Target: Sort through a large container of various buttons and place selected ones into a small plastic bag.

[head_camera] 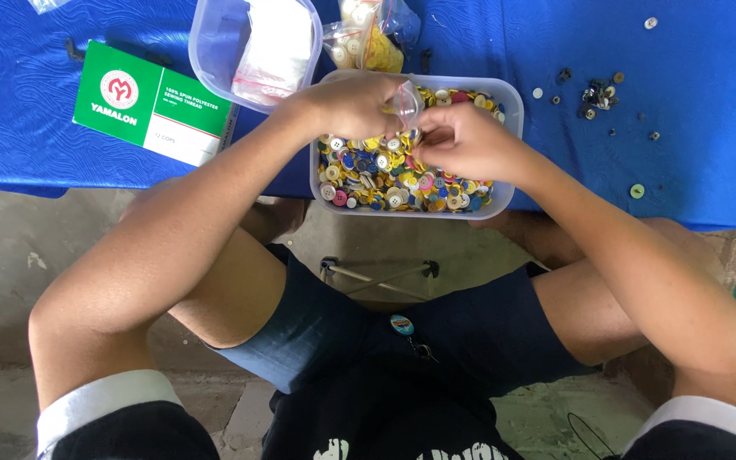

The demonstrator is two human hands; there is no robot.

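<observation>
A clear plastic tub [511, 100] full of mixed coloured buttons [385, 175] rests at the near edge of a blue-covered table. My left hand [353, 104] hovers over the tub's far left part and pinches a small clear plastic bag [405, 104]. My right hand [463, 140] is just to its right, fingers bunched at the bag's mouth over the buttons. Whether it holds a button is hidden by the fingers.
A second clear tub [211, 53] with plastic bags inside stands behind to the left, next to a green and white box [153, 104]. Bagged buttons [370, 43] lie behind the main tub. Loose buttons and small dark parts [596, 95] are scattered on the blue cloth [709, 128] at right.
</observation>
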